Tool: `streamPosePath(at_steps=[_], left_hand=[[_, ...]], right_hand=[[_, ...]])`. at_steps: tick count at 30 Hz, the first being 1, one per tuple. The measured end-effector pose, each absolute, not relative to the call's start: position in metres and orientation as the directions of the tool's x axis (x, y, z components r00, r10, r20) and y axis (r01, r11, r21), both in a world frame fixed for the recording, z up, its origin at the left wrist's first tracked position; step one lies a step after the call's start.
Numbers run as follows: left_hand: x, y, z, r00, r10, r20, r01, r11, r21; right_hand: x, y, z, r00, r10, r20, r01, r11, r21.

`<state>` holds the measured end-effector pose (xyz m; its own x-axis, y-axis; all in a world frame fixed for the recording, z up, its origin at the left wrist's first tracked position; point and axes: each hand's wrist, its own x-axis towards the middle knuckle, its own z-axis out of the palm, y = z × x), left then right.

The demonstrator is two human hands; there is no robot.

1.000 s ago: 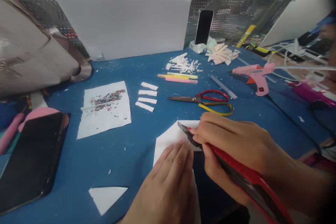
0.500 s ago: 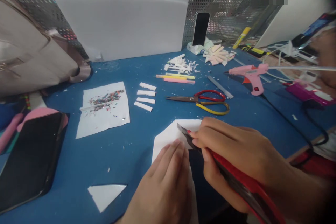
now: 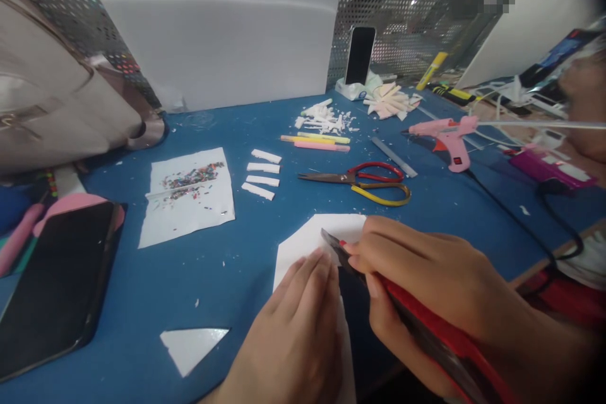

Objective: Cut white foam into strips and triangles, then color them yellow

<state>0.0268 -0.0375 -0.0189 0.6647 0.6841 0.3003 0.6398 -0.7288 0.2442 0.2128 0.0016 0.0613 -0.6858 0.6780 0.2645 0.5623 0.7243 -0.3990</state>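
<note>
My right hand (image 3: 426, 278) is closed round a red-handled utility knife (image 3: 416, 322), whose dark blade tip (image 3: 331, 243) rests on a white foam sheet (image 3: 307, 243) on the blue table (image 3: 237, 278). Beside the blade, my left hand (image 3: 298, 328) lies flat with fingers stretched out, pressing the sheet down. A cut-off white triangle (image 3: 189, 347) lies to the left, near the front edge.
Red-and-yellow scissors (image 3: 369, 183), several white strips (image 3: 262, 173), a paper with coloured bits (image 3: 189, 196), pastel sticks (image 3: 317, 141) and a pink glue gun (image 3: 447, 136) lie beyond. A black phone (image 3: 52, 284) lies left, a bag (image 3: 57, 95) behind it. Another person's arm (image 3: 584, 107) shows far right.
The knife and my right hand have drawn back slightly toward me along the sheet. My left hand stays pressed flat on it. The view has shifted a little.
</note>
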Motion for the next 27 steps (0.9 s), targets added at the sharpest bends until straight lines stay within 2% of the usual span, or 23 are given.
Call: streamPosePath(at_steps=[10,16,19,27], left_hand=[[0.027,-0.039,-0.026,0.656,0.666,0.355,0.653,-0.737,0.175],[0.03,-0.04,-0.024,0.651,0.662,0.371,0.658,-0.736,0.158],[0.031,-0.04,-0.024,0.648,0.668,0.367,0.662,-0.732,0.163],[0.032,-0.04,-0.019,0.634,0.694,0.342,0.674,-0.712,0.197]], right_hand=[[0.218,-0.004,0.061,-0.697,0.684,0.216,0.569,0.711,-0.414],[0.219,-0.01,0.059,-0.667,0.71,0.228,0.613,0.696,-0.374],[0.219,-0.012,0.059,-0.647,0.72,0.25,0.625,0.689,-0.367],[0.219,-0.015,0.061,-0.681,0.707,0.189,0.602,0.688,-0.406]])
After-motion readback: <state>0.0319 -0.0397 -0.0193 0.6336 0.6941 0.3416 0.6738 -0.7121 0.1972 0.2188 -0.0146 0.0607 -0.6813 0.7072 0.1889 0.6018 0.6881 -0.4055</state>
